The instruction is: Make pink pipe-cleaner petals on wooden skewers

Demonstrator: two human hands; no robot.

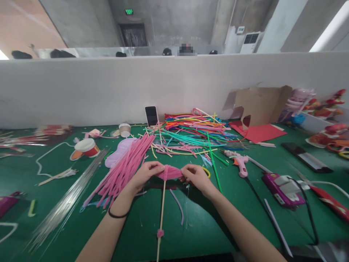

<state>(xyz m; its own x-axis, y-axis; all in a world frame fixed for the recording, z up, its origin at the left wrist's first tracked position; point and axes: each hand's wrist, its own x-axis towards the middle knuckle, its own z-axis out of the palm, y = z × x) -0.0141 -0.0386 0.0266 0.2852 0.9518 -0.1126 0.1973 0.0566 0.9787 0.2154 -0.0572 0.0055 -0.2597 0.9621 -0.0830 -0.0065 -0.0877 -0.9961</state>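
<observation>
Between my two hands is a pink fuzzy petal shape [172,173], made of pipe cleaners laid side by side. My left hand [147,174] pinches its left end, and my right hand [196,177] pinches its right tip. From the petal shape a thin wooden stick [162,207] runs down toward me, with a small pink fuzzy piece [160,233] on it lower down. A bundle of pink pipe cleaners [125,167] lies just left of my left hand. Beyond my right hand, a yellow ring-shaped handle [206,172] shows in part.
Mixed coloured pipe cleaners [191,131] are heaped at the back. On the right lie a pink glue gun [241,163] and a purple power strip [283,191] with cords. Leftward are metal wires [71,200] and a paper cup [87,147]. A phone [151,115] leans against the partition [109,87].
</observation>
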